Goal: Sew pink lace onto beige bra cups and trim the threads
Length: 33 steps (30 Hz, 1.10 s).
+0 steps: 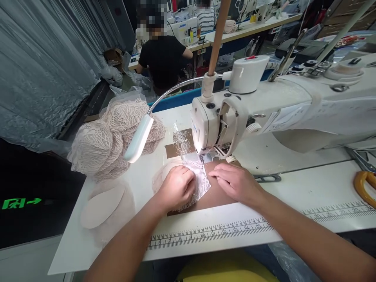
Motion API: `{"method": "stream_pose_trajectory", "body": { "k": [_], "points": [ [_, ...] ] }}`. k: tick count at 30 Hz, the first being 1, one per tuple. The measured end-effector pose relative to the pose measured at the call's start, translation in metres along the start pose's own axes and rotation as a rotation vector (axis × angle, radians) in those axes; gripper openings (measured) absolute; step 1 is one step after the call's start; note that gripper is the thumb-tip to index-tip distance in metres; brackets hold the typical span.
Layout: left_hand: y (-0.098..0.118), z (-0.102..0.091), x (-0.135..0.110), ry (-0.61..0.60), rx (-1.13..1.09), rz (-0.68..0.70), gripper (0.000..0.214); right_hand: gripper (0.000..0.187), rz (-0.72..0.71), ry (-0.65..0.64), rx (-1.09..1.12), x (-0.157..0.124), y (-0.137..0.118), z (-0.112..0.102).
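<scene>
A white lace-covered fabric cup piece (203, 184) lies under the needle area of the sewing machine (205, 125), lit brightly. My left hand (179, 186) rests on it with curled fingers, gripping the fabric near its middle. My right hand (232, 180) is just right of the lace edge, over a brown sheet (214, 196) on the machine bed. Its fingers are bent and pressed together; whatever is between the tips, if anything, is too small to make out. Part of the lace piece is hidden beneath my left hand.
Piles of beige lace cups (94, 147) stand on the left of the white table (73, 235), with smooth pale fabric pieces (102, 205) nearer me. A lamp (139, 139) hangs over the table. Yellow-handled scissors (364, 186) lie far right. A printed ruler (211, 233) runs along the front. A person (161, 58) sits ahead.
</scene>
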<state>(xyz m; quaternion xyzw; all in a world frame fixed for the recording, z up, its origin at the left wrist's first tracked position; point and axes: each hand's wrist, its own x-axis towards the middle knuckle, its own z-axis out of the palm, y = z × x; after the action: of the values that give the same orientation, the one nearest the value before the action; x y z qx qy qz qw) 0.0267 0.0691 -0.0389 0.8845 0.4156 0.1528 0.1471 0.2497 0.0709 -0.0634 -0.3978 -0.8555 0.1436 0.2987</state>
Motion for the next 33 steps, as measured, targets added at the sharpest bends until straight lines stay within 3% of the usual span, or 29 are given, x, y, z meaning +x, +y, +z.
{"method": "stream_pose_trajectory", "body": {
  "k": [5,8,12,16,28,33],
  "points": [
    [-0.002,-0.006,-0.002,0.005,-0.130,-0.047,0.011,0.028,-0.178,-0.252,-0.093,-0.004,-0.007,-0.007],
    [-0.003,-0.005,-0.004,-0.024,-0.123,0.043,0.011,0.029,-0.191,-0.350,-0.184,-0.011,-0.012,-0.012],
    [-0.002,-0.001,-0.007,-0.083,0.020,0.193,0.025,0.039,-0.163,-0.340,-0.216,-0.020,-0.015,-0.013],
    [0.002,0.001,-0.008,-0.120,0.150,0.256,0.029,0.043,-0.152,-0.318,-0.226,-0.026,-0.016,-0.011],
    [0.005,0.007,-0.007,-0.154,0.233,0.256,0.033,0.034,-0.094,-0.223,-0.038,-0.024,-0.013,-0.013],
    [0.006,0.006,-0.007,-0.131,0.188,0.246,0.030,0.034,-0.081,-0.221,-0.218,-0.020,-0.017,-0.007]
  ]
}}
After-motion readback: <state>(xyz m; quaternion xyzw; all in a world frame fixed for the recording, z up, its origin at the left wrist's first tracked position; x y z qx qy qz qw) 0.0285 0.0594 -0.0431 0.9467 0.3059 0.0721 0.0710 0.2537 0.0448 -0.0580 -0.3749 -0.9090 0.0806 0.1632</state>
